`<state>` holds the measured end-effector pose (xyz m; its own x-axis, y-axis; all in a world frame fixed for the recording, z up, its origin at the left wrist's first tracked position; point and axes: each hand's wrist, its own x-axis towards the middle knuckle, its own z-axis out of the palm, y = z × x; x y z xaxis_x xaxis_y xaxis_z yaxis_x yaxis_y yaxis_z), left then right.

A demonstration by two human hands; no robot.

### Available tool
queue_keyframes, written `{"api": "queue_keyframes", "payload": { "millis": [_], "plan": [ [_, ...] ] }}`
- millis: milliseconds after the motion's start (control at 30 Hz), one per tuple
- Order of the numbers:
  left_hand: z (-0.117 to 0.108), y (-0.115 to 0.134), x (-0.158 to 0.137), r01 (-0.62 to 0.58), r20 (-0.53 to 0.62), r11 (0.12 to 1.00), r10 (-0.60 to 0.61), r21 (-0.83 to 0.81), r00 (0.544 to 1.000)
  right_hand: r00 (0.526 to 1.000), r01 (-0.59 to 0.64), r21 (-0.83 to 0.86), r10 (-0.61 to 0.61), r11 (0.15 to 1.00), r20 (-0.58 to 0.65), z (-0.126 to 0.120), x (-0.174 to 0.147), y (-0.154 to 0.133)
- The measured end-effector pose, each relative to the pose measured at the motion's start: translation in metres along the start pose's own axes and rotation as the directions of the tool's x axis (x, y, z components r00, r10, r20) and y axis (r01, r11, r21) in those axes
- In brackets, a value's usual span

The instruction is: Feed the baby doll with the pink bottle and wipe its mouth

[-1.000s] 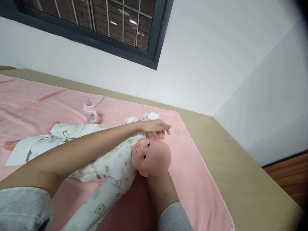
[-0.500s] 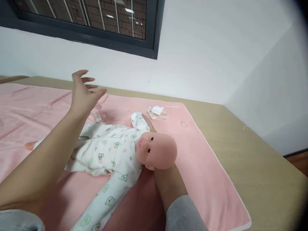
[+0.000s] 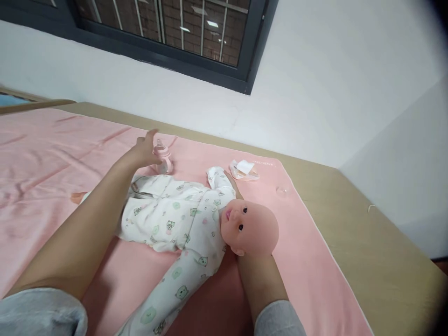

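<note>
A baby doll (image 3: pixel 175 214) in a white printed outfit lies on its back, its bald head (image 3: pixel 252 228) toward the right. My right forearm passes beneath its neck. Past the doll's far shoulder, part of my right hand (image 3: pixel 234 183) shows by its upper arm, holding the doll; most of the fingers are hidden. My left hand (image 3: pixel 144 151) reaches across above the doll's legs, fingers and thumb apart. Right beside that hand stands a pink baby bottle (image 3: pixel 164 162) with a clear teat and side handles. Whether the fingers touch it, I cannot tell.
A pink blanket (image 3: pixel 308 261) with a white edge covers much of the wooden surface (image 3: pixel 350 224). Behind the doll lie a plastic packet with white paper (image 3: pixel 244 170) and a small clear cap (image 3: pixel 281 191). The white wall (image 3: pixel 210 107) and window frame (image 3: pixel 196 72) bound the back.
My left hand has come down from the air to beside the bottle. The whole view has shifted, and the doll stays on my right arm.
</note>
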<state>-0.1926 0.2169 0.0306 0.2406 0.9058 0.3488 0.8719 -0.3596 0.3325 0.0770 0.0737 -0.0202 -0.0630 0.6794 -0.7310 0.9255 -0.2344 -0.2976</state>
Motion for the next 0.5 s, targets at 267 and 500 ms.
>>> {"api": "queue_keyframes", "payload": {
  "millis": [267, 500],
  "plan": [
    [0.024, -0.016, 0.007, -0.114, -0.006, 0.992, 0.115, 0.053, 0.993, 0.924, -0.096, 0.173, 0.152, 0.98, -0.352, 0.004, -0.027, -0.001],
    [0.028, -0.019, 0.005, -0.066, -0.016, 0.998, 0.066, 0.012, 0.998, 0.892, -0.109, -0.097, 0.054, 0.989, -0.448, 0.002, -0.03, -0.002]
  ]
}}
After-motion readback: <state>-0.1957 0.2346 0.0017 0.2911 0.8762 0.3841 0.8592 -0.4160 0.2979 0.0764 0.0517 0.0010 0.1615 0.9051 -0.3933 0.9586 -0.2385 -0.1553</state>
